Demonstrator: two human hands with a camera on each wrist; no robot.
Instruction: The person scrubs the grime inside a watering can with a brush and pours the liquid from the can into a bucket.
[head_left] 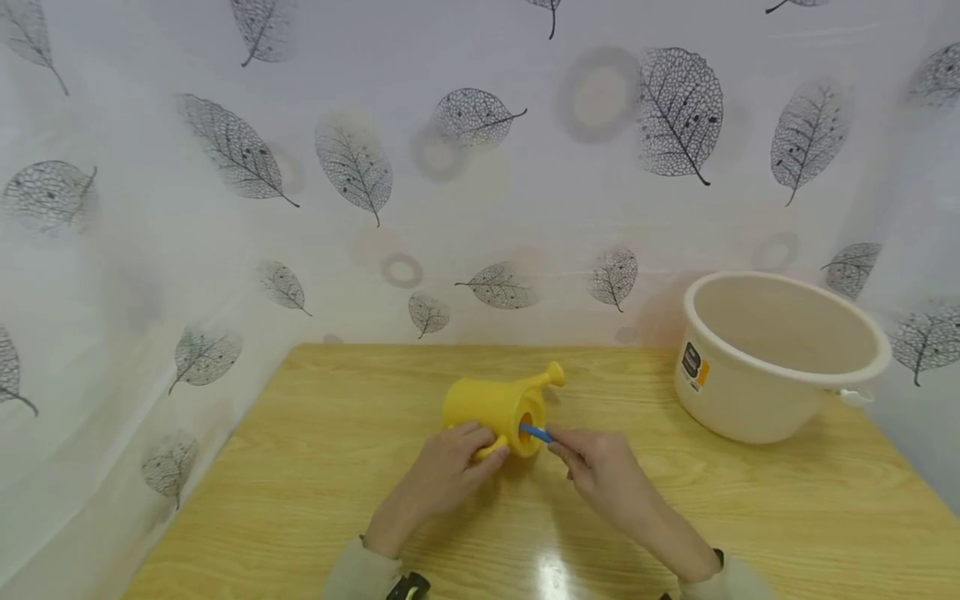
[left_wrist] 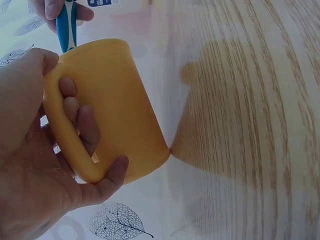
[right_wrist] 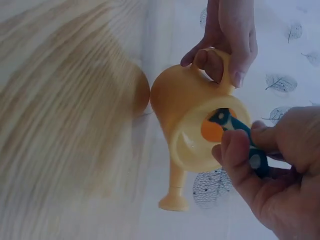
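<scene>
A yellow watering can (head_left: 480, 402) lies tilted on its side on the wooden table, its open top facing right and its spout (head_left: 555, 374) pointing to the back right. My left hand (head_left: 448, 468) grips its handle, the fingers curled through the loop in the left wrist view (left_wrist: 65, 130). My right hand (head_left: 609, 477) pinches a blue and white handled tool (head_left: 537, 433), whose far end reaches into the can's opening. In the right wrist view the tool (right_wrist: 239, 131) stands before the orange inside of the can (right_wrist: 212, 131); what its tip touches is hidden.
A large cream bucket (head_left: 738, 408) with a label stands at the table's right back, its handle fitting at its right side. Behind and to the left hangs a white sheet (head_left: 510, 208) printed with grey leaves. The wooden table (head_left: 337, 417) extends around the hands.
</scene>
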